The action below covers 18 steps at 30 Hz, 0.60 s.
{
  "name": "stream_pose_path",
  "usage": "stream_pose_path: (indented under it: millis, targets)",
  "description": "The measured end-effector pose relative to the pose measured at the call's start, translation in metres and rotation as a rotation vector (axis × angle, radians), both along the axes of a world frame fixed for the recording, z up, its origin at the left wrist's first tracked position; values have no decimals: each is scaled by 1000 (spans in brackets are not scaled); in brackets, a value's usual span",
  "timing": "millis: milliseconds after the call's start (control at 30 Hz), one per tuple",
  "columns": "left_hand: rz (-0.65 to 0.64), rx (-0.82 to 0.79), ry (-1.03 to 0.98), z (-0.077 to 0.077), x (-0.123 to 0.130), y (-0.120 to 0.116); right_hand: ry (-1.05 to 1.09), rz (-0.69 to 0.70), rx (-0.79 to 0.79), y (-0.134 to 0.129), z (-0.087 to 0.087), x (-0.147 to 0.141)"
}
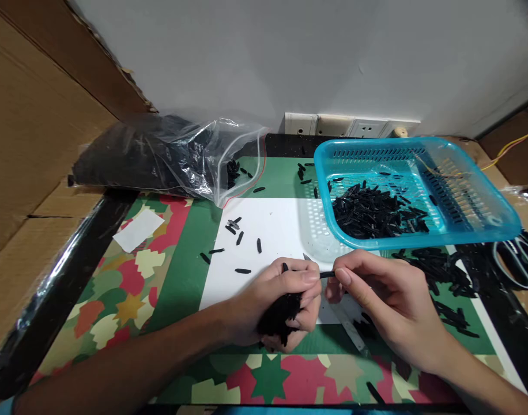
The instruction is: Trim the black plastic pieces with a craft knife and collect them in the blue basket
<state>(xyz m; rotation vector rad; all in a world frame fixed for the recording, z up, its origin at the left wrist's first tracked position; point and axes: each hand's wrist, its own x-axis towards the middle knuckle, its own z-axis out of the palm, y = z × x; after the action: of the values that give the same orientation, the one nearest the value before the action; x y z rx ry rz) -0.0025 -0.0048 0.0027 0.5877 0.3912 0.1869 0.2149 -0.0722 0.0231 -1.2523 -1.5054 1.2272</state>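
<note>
- Desk (69, 271): black along its left edge; we note green and patterned covering over the middle.
- Clear zip bag (160, 155): packed with dark contents, lying along the far-left corner, open end facing right; a few black pieces lie at its mouth.
- Blue basket (419, 239): toward the far-right corner, a heap of black pieces (368, 213) inside, mostly in its left and near part.
- White sheet (281, 225): mid-desk, reaching beneath the basket; loose black pieces (240, 237) scattered on its left part.
- Left hand (290, 282): we record it closed around a black bundle (281, 314), in front of the basket near the middle of the desk; thumb and forefinger narrowed at the strip's left end.
- Right hand (389, 294): narrow pinch — thumb and forefinger holding the right end of the same strip.
- Scissors (515, 285): at the right edge, handles showing; we cannot see the blades clearly.
- Paper scrap (138, 230): white, toward the left edge, on the patterned covering.
- Loose pile (445, 265): black pieces between basket and right hand, near the right edge.
- Black strip (327, 275): small and thin — spans the two hands, roughly level.
</note>
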Motion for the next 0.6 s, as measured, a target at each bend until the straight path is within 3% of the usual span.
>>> stream_pose_path:
  millis: [300, 600]
  targets:
    - [-19, -8, 25, -2, -1, 0, 347, 19, -273, 5, 3, -10]
    - [-11, -21, 40, -1, 0, -1, 419, 68, -310, 9, -1, -14]
